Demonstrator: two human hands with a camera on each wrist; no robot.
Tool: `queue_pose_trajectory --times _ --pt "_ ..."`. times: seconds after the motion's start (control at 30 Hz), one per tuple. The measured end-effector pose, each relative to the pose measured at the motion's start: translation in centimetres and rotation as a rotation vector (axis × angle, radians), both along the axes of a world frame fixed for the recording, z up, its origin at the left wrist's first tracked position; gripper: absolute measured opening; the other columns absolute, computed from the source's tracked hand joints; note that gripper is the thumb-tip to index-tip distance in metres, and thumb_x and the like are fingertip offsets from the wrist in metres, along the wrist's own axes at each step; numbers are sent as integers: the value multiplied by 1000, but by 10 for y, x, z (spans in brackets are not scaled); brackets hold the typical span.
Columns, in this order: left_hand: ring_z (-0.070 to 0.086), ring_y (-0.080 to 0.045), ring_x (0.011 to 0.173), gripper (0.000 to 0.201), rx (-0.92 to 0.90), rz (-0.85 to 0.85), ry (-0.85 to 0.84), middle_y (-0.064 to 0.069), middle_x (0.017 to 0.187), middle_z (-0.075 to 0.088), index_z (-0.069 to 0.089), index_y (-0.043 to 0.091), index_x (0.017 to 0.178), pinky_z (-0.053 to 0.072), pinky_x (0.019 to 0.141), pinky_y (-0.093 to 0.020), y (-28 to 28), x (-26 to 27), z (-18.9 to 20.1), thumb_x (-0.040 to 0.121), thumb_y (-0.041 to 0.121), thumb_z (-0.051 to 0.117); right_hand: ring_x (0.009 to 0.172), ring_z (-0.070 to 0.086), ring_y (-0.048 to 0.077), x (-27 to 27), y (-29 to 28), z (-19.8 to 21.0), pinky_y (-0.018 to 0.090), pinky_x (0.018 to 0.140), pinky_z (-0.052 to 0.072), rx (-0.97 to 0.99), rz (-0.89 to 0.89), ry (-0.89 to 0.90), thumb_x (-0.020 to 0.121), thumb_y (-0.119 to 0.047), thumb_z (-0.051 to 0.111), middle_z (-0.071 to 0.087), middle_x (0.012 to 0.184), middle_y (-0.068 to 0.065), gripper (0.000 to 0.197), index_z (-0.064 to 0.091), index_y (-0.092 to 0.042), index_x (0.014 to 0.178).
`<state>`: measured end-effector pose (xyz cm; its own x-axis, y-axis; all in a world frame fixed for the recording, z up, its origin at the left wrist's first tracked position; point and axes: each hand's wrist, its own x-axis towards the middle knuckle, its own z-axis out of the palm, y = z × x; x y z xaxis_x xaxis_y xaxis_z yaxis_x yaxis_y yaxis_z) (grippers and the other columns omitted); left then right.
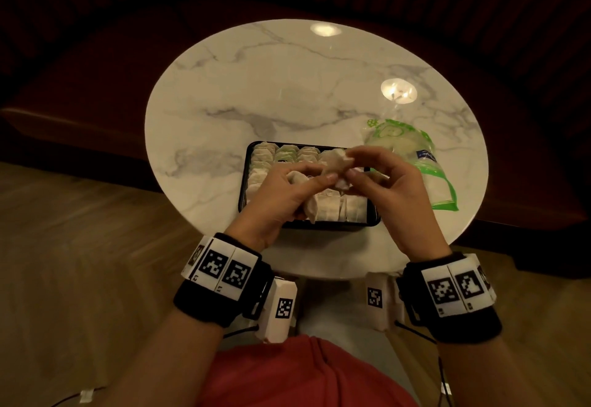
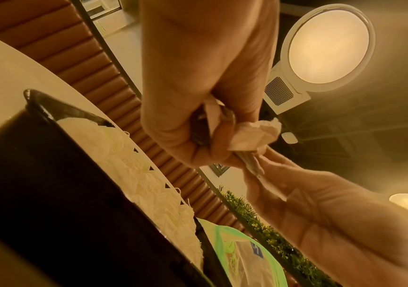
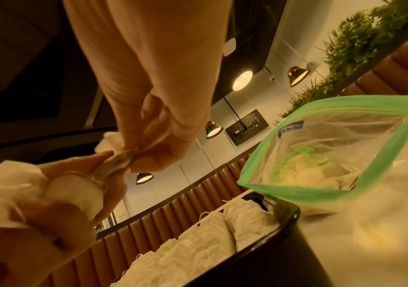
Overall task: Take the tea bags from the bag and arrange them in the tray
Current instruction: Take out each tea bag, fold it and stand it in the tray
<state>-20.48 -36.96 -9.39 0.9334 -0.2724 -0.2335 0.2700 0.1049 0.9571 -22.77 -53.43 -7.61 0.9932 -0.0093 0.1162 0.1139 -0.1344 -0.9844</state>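
I have both hands up over the black tray, which sits at the near edge of the round marble table. My left hand is curled round a small clump of tea bags, thumb and fingers closed on them. My right hand pinches one tea bag between thumb and fingertips, at the spot where the two hands meet. From the wrist views it looks as if that bag is being teased free of the clump, perhaps with its string caught; I cannot tell for certain.

The tray looks well on its way: rows of tea bags stand packed along its far side, its left side and its near side. My hands hide the middle and right part, so I cannot say how much room is left there.

The green-edged clear bag lies on the table just beside the tray's right end, its mouth open. The right wrist view shows pale tea bags inside it yet. So I judge the task mostly done but not finished: the handful I am holding needs setting into the tray, then the rest of the bag follows.
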Motion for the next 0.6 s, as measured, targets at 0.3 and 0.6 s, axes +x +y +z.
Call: queue_pose_trajectory --times 0.3,0.6 --pt "46 -1 40 20 -27 137 121 -1 87 72 71 8 103 32 40 -14 13 10 -6 92 23 65 84 68 3 6 -20 -18 19 78 53 -120 -104 21 89 4 62 70 95 -4 18 67 -11 98" --pt "43 -2 42 18 -4 222 136 -1 92 71 71 10 103 31 40 -14 25 16 -12 94 23 63 68 61 -7 13 -19 -50 7 63 47 -567 72 256 88 -4 67 67 92 -8 24 72 -18 106"
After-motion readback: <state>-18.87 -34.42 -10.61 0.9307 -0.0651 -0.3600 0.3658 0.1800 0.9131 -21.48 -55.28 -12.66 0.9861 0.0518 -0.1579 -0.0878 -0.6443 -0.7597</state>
